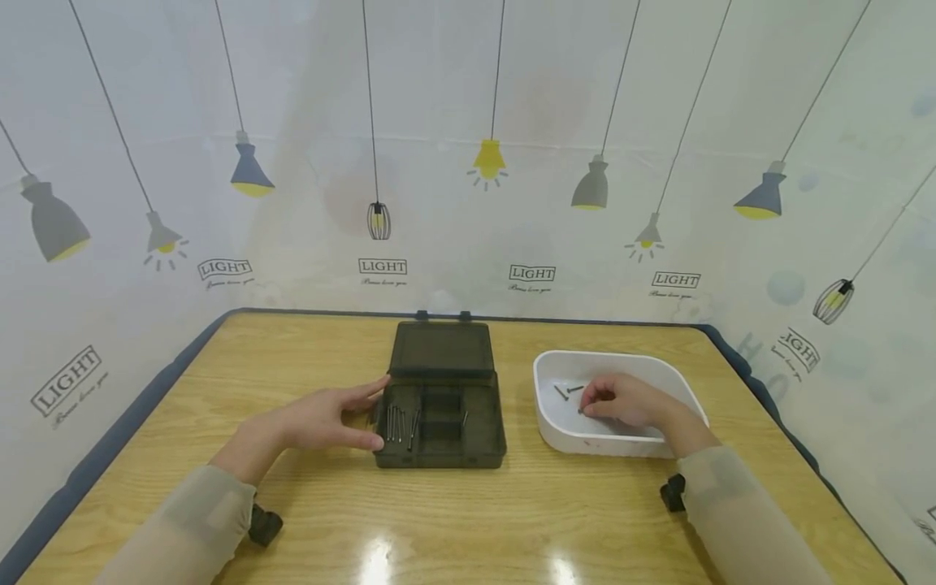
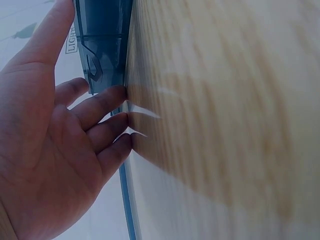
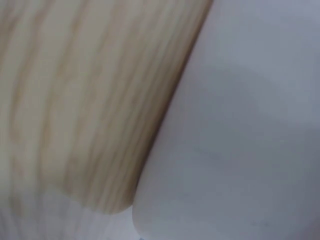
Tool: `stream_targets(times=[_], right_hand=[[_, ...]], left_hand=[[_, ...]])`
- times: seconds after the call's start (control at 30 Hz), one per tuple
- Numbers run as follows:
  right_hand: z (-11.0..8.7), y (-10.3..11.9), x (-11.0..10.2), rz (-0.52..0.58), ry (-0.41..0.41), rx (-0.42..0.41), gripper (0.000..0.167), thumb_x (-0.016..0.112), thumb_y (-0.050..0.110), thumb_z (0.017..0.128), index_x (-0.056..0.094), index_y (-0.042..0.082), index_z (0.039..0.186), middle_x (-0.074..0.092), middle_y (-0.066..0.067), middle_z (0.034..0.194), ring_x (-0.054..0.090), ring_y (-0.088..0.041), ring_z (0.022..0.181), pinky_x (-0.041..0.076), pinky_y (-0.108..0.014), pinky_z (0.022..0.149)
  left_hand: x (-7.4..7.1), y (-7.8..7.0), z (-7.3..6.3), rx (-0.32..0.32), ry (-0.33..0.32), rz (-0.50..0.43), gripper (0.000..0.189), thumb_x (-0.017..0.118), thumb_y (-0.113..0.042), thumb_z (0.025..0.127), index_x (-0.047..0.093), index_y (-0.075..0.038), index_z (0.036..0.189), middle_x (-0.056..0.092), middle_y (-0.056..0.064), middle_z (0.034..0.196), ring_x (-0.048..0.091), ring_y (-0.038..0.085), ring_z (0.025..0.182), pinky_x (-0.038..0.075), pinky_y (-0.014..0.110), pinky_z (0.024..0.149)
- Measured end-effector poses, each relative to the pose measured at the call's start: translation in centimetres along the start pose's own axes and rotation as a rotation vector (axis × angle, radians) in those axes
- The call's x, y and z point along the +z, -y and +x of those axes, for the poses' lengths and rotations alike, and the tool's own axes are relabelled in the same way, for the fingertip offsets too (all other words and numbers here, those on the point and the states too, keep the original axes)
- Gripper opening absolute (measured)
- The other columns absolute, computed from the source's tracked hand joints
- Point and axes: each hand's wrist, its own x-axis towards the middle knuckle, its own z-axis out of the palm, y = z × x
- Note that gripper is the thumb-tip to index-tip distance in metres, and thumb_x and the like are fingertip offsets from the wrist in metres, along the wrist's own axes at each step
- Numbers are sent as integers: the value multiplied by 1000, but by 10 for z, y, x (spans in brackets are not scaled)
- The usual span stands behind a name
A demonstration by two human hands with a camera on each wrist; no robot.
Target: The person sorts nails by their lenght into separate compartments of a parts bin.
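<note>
My left hand [image 1: 322,418] rests against the left side of a dark translucent compartment box [image 1: 468,457], thumb near its front corner and fingers extended. In the left wrist view, the fingertips of that hand [image 2: 55,135] touch the wooden surface beside the box [image 2: 102,45]. Long metal screws [image 1: 396,424] lie in the box's left compartment, and a single screw [image 1: 464,419] is in the right one. Inside a white tray [image 1: 614,446], my right hand [image 1: 632,400] pinches a small screw [image 1: 581,410], mostly hidden by the fingertips. Two loose screws [image 1: 561,392] lie beside it.
The box's lid [image 1: 442,349] stands open at the back. The wooden table [image 1: 453,520] has a dark blue edge [image 1: 175,366] along its sides and back. Behind it hangs a cloth [image 1: 439,81] printed with lamps. The right wrist view shows the tray's outer wall [image 3: 230,130].
</note>
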Motion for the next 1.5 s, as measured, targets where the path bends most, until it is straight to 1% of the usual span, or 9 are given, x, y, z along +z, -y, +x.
stream_targets(times=[0.33,0.53,0.7,0.8,0.93,1.1,1.2,1.3,1.5], right_hand=[[-6,5,-5,53,-54,-23,12,72,21,107,74,9,109,70,-4,102,58,-19,87,50,-29,75],[-11,16,-12,81,-84,-43,17,68,24,111,71,8,117,70,-8,106,60,-20,93,51,-30,80],[-13,27,-14,120,-105,-70,28,64,29,113,72,10,132,73,-14,123,63,-24,102,55,-36,88],[-14,35,-12,129,-118,-108,30,62,29,114,73,12,136,73,-15,127,65,-25,103,56,-38,89],[-13,48,-7,150,-130,-195,27,61,24,115,73,7,132,72,-19,120,65,-29,99,57,-37,85],[-7,67,0,171,-129,-292,24,58,21,116,71,4,127,70,-16,108,63,-34,92,56,-34,80],[-2,79,3,176,-113,-306,23,56,23,117,69,7,126,69,-16,106,61,-36,89,54,-32,75],[2,91,6,182,-95,-291,22,56,24,117,68,7,124,72,-17,111,61,-36,88,54,-33,73],[10,114,14,175,-67,-295,21,64,27,113,72,9,118,76,-11,111,64,-22,94,56,-35,83]], left_hand=[[-1,0,-1,4,4,-11,110,82,-59,95,20,-24,178,45,15,173,44,39,161,26,69,132],[-1,1,-1,4,6,-16,109,82,-59,95,19,-25,178,46,15,173,43,38,161,27,68,132],[0,1,-1,-4,3,-11,109,82,-59,95,19,-26,178,46,16,172,44,39,161,27,68,132],[0,0,-1,-7,-2,2,110,82,-60,95,19,-26,178,47,15,172,44,39,161,27,69,132],[0,0,-1,-7,-1,7,110,81,-61,95,19,-26,178,47,15,172,44,40,161,27,69,132],[0,-1,-1,-12,2,-4,110,82,-60,94,19,-26,178,46,15,173,43,39,161,27,69,132],[-1,-2,-2,-18,0,-5,110,82,-61,94,19,-27,178,46,15,173,42,39,162,27,69,132],[-1,-3,-2,-20,0,-3,110,82,-61,94,19,-27,178,46,14,173,42,40,162,27,69,132],[-1,-4,-3,-14,4,1,110,82,-60,95,20,-26,178,46,15,172,43,39,161,28,68,132]])
